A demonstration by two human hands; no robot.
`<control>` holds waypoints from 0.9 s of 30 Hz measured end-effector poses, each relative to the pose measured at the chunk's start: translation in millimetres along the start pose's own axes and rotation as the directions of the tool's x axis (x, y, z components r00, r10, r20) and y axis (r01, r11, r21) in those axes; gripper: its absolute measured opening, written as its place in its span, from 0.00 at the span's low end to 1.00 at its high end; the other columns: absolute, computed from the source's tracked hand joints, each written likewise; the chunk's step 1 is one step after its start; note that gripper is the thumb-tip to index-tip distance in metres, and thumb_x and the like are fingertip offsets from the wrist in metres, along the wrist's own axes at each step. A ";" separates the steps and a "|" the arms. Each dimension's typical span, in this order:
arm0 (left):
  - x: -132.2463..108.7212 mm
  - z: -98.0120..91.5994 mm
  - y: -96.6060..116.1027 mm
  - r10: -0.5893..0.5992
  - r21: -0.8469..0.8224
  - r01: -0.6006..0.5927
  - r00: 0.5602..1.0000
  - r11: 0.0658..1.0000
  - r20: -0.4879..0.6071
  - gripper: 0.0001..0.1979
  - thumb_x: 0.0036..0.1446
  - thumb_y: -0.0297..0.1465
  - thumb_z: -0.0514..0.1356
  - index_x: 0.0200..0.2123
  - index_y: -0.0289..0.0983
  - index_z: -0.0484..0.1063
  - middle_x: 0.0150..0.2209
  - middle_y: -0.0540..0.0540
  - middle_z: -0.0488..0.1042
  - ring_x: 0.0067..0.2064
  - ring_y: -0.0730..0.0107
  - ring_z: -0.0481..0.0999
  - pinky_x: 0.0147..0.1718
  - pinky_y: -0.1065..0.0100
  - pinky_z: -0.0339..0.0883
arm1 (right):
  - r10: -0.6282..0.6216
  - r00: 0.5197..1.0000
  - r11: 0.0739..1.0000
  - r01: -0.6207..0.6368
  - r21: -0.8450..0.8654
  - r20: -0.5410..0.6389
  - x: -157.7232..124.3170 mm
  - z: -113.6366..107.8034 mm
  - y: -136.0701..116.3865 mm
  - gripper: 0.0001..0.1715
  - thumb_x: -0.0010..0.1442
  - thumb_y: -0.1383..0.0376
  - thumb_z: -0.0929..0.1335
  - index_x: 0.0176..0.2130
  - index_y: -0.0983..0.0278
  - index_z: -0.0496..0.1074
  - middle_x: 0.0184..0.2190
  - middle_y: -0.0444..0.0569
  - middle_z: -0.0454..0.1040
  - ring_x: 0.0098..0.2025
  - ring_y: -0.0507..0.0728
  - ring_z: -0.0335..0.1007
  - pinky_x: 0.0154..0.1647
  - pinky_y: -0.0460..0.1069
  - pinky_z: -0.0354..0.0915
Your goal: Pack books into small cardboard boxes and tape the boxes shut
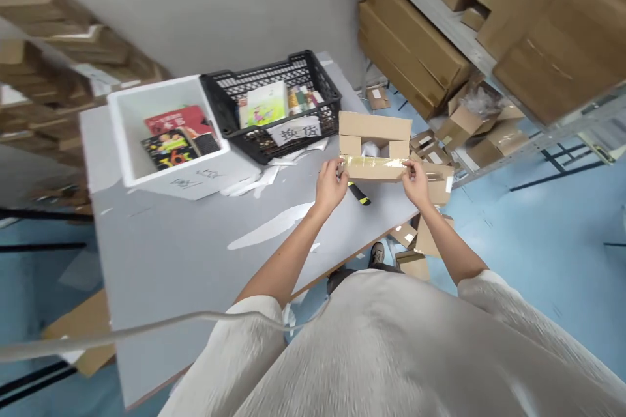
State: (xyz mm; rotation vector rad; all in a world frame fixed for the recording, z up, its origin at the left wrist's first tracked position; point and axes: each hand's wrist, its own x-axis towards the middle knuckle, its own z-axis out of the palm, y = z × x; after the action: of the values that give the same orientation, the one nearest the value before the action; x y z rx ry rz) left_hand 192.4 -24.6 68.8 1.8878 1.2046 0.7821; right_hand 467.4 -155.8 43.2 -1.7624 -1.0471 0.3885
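Pale shirt [386, 345] fills the foreground; beyond it, the left hand [332, 186] and right hand [415, 182] pinch opposite ends of an open box [374, 172] at its taped edge.

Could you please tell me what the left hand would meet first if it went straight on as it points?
Most likely the open cardboard box: the left hand is at its near left end, seemingly touching it, though depth is hard to judge.
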 end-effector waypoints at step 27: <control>46.3 254.5 70.7 0.299 -0.086 -0.308 0.760 0.948 0.577 0.28 0.67 0.25 0.61 0.69 0.42 0.74 0.80 0.36 0.63 0.81 0.45 0.65 0.80 0.39 0.62 | 0.149 0.958 0.970 -0.190 -0.155 -0.243 -30.2 -166.9 135.4 0.18 0.66 0.61 0.69 0.53 0.57 0.80 0.67 0.61 0.77 0.73 0.70 0.70 0.76 0.70 0.67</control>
State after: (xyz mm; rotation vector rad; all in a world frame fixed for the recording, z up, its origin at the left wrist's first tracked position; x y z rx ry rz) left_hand 447.1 -69.0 -2.5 2.1455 0.5201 0.2935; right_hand 626.0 -295.0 -7.7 -2.0108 -0.7864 0.1941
